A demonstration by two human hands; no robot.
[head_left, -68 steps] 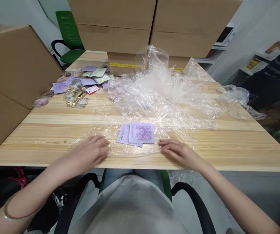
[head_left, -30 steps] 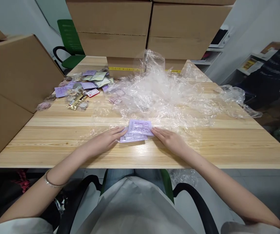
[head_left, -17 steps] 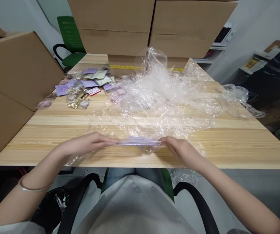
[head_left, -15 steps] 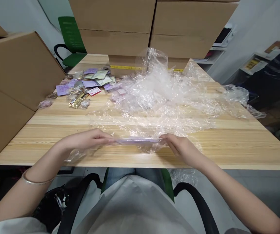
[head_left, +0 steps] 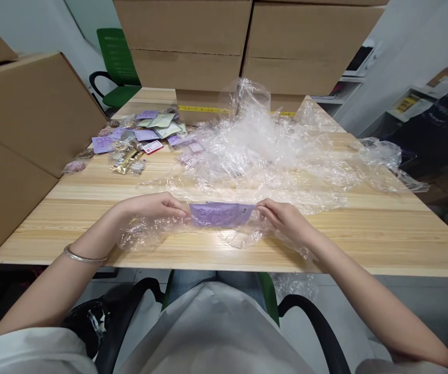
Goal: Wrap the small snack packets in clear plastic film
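A flat purple packet (head_left: 218, 215) is stretched between my hands above the near part of the table, its printed face tilted toward me. My left hand (head_left: 159, 206) pinches clear plastic film (head_left: 146, 232) right by the packet's left end, and the film hangs below the fingers. At the opposite end, my right hand (head_left: 284, 217) grips the packet's upper right corner between thumb and fingers. More loose film trails under the packet and below my right hand. Whether the left fingertips also touch the packet itself is hard to see.
A big heap of crumpled clear film (head_left: 263, 140) covers the table's middle and right. Purple and green packets (head_left: 161, 120) and a gold-wrapped item (head_left: 127, 161) lie at the back left. Cardboard boxes (head_left: 17, 114) stand on the left and at the back (head_left: 188, 31).
The packet has tipped from edge-on to showing its purple face and risen slightly. Both hands have lifted a little, and more film hangs below them.
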